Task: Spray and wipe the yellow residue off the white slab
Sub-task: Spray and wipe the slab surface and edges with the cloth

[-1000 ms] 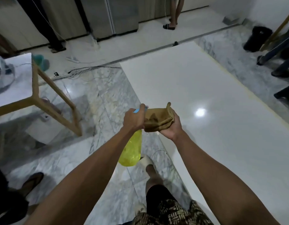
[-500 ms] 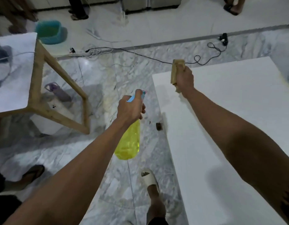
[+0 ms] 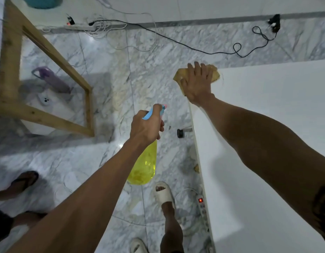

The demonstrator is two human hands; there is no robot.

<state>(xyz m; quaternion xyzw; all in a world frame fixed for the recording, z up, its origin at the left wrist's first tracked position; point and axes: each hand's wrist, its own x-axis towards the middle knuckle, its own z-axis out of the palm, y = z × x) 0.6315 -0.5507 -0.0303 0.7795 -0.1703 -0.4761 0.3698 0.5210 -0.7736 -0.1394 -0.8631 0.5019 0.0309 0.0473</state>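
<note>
Right hand (image 3: pixel 198 84) flat on cloth (image 3: pixel 213 73); left hand (image 3: pixel 146 126) gripping spray bottle (image 3: pixel 144 165).

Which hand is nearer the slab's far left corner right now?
Right. The right hand presses the cloth on that corner of the white slab; the left hand holds the spray bottle over the floor beside it.

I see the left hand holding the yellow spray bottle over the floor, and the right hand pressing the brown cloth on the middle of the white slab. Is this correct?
Not quite. In the head view the right hand presses the cloth on the slab's far left corner, not its middle. The rest holds: the left hand holds the bottle over the floor.
</note>
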